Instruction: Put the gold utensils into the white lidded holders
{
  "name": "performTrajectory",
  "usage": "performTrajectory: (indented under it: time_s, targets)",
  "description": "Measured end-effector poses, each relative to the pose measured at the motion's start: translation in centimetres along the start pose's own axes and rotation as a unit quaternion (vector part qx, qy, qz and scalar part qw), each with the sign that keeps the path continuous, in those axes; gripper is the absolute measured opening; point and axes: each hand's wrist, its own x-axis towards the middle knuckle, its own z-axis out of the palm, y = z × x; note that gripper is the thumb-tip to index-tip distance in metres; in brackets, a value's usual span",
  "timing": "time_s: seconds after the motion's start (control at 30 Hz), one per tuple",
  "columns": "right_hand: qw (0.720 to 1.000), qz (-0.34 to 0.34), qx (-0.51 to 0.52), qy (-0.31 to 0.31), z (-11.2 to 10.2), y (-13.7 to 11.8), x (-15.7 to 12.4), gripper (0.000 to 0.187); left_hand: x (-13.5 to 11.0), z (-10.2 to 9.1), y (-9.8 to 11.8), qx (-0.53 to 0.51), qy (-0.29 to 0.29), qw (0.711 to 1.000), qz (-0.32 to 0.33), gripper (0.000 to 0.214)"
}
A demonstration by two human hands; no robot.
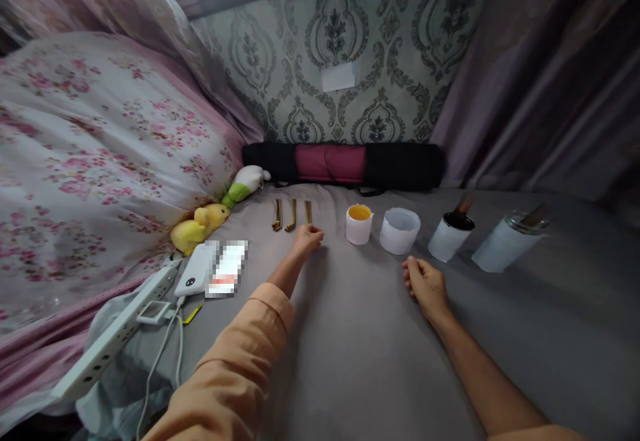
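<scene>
My left hand (307, 238) reaches forward over the grey sheet, fingers curled, right below the rightmost of three gold spoons (291, 214) lying side by side. Whether it grips one I cannot make out. My right hand (425, 284) rests on the sheet, fingers loosely curled, holding nothing, just below a white empty cup (399, 230). Left of that cup stands a white cup of yellow liquid (359, 223). Further right stand a white cup with dark contents and a stick (451, 233), and a tilted white tumbler (509, 241).
A floral duvet (100, 154) fills the left. Yellow and white plush toys (200, 224) lie by it. A power bank (196, 270), a power strip (115, 334) and cables sit at lower left. A black and maroon roll (345, 164) lies along the patterned wall.
</scene>
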Motion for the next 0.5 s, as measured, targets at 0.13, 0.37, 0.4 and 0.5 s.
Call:
performTrajectory:
  time_s: [0.13, 0.37, 0.4, 0.5]
  targets:
    - [1.000, -0.002, 0.008, 0.002, 0.0, 0.1, 0.1, 0.041, 1.1, -1.8, 0.2, 0.096, 0.037, 0.995, 0.018, 0.017]
    - [1.000, -0.004, -0.006, -0.005, 0.0, 0.1, 0.2, 0.038, 3.0, -4.1, 0.7, 0.223, 0.070, 0.972, 0.039, 0.021]
    - [1.000, -0.003, -0.006, -0.006, 0.0, 0.1, 0.1, 0.038, 3.2, -4.3, 0.7, 0.235, 0.075, 0.968, 0.042, 0.021]
    - [1.000, -0.001, -0.008, -0.006, 0.0, 0.1, 0.1, 0.038, 3.7, -4.7, 0.6, 0.264, 0.083, 0.960, 0.050, 0.021]
